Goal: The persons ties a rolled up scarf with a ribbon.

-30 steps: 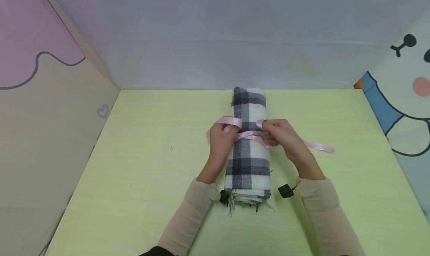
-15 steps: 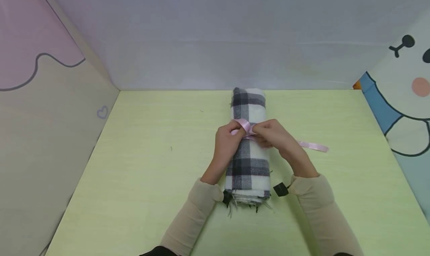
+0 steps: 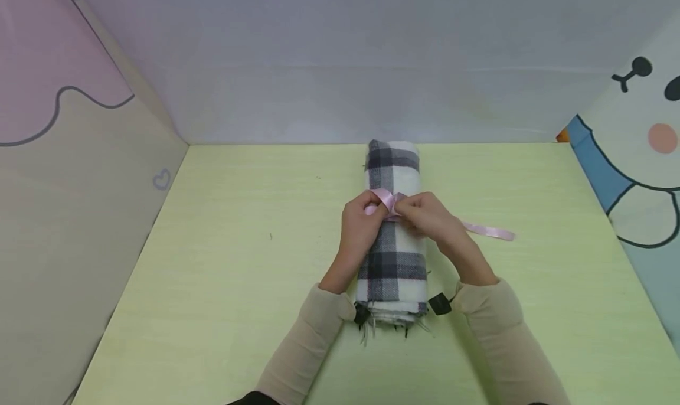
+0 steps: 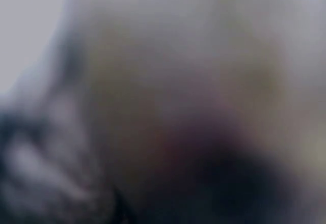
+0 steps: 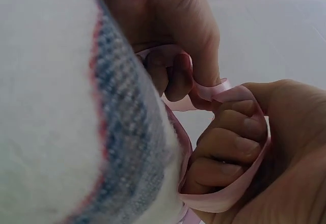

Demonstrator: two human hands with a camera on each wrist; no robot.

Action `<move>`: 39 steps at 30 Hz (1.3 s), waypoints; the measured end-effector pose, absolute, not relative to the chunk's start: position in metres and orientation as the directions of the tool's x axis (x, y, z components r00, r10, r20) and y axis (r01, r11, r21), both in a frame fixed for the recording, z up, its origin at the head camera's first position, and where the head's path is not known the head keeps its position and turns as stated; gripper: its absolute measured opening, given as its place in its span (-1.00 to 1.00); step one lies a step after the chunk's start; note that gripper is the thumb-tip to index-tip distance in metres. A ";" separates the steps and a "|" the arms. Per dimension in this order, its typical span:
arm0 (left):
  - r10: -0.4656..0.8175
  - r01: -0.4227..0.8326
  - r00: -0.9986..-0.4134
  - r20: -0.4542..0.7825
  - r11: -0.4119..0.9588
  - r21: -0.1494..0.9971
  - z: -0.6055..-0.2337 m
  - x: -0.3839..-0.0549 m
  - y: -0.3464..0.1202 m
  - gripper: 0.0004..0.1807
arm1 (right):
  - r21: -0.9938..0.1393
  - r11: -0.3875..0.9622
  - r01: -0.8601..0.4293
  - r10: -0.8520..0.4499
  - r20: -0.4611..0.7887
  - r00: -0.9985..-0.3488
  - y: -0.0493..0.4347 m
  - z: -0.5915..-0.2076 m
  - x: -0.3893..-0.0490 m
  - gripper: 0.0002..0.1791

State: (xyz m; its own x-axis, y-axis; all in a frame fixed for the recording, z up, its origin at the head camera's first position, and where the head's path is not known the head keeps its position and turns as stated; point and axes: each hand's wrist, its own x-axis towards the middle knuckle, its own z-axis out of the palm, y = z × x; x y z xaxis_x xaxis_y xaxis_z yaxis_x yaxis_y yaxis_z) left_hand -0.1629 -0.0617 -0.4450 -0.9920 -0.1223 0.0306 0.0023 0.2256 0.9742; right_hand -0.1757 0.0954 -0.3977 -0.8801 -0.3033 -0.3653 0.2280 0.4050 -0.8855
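Observation:
A rolled grey-and-white plaid scarf [image 3: 383,269] with a fringed near end lies lengthwise on the table. Pink satin ribbon [image 3: 385,198] crosses around its middle. On the left of the roll, my left hand [image 3: 357,228] pinches a ribbon loop between thumb and fingers. My right hand [image 3: 431,219] meets it over the scarf, also pinching ribbon. In the right wrist view, a strand of ribbon [image 5: 216,202] runs around the curled fingers [image 5: 224,147] of the right hand, with both hands' fingertips close together. Blur hides everything in the left wrist view.
The pale green tabletop [image 3: 212,275] extends on both sides. A loose ribbon tail [image 3: 491,232] lies to the right of the right wrist. Black cubes, one of them a small block [image 3: 440,303], hang at the cuffs. A grey panel [image 3: 319,98] stands behind the table.
Both hands have come together over the scarf's middle, bringing the ribbon loop and the other ribbon part together. The loose tail on the right has shifted slightly left.

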 end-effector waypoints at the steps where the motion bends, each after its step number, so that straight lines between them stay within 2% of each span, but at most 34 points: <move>1: -0.127 0.004 -0.991 0.033 0.221 0.975 -0.445 -0.162 -0.062 -0.88 | -0.882 0.416 0.219 -0.297 -0.360 -0.885 0.095 -0.398 -0.175 -0.53; 5: -0.142 0.010 -0.989 0.041 0.211 0.977 -0.446 -0.161 -0.063 -0.89 | -0.857 0.498 0.134 -0.258 -0.294 -0.920 0.096 -0.398 -0.170 -0.56; 9: -0.137 0.012 -0.990 0.042 0.213 0.977 -0.444 -0.161 -0.063 -0.89 | -0.801 0.599 0.013 -0.188 -0.156 -0.970 0.095 -0.397 -0.165 -0.58; 13: -0.105 0.029 -0.993 0.057 0.252 0.967 -0.444 -0.161 -0.064 -0.90 | -0.807 0.579 -0.116 -0.165 0.023 -0.986 0.092 -0.396 -0.164 -0.63; 17: -0.054 0.067 -0.995 0.087 0.303 0.950 -0.443 -0.161 -0.065 -0.93 | -0.807 0.543 -0.232 -0.232 0.122 -0.965 0.087 -0.394 -0.168 -0.68; 21: -0.031 0.075 -0.995 0.090 0.321 0.944 -0.441 -0.159 -0.065 -0.93 | -0.791 0.562 -0.240 -0.285 0.087 -0.955 0.085 -0.392 -0.172 -0.67; 27: -0.018 0.036 -0.999 0.044 0.318 0.947 -0.439 -0.157 -0.064 -0.92 | -0.826 0.536 -0.174 -0.289 0.014 -0.957 0.087 -0.396 -0.178 -0.71; 33: -0.013 -0.010 -1.000 -0.006 0.315 0.949 -0.438 -0.156 -0.064 -0.94 | -0.923 0.381 -0.056 -0.301 -0.066 -0.951 0.096 -0.399 -0.182 -0.74; 39: -0.006 -0.004 -1.000 -0.002 0.300 0.954 -0.440 -0.156 -0.065 -0.87 | -0.972 0.227 0.062 -0.298 -0.130 -0.946 0.105 -0.399 -0.185 -0.60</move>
State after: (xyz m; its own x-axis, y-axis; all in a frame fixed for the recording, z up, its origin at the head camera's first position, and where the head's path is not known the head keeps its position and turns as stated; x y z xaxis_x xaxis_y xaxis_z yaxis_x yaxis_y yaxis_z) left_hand -0.1562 -0.0647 -0.4402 -1.0000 -0.0059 -0.0021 -0.0038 0.2998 0.9540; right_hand -0.1847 0.1047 -0.3992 -0.9456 -0.2981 -0.1299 0.0619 0.2273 -0.9718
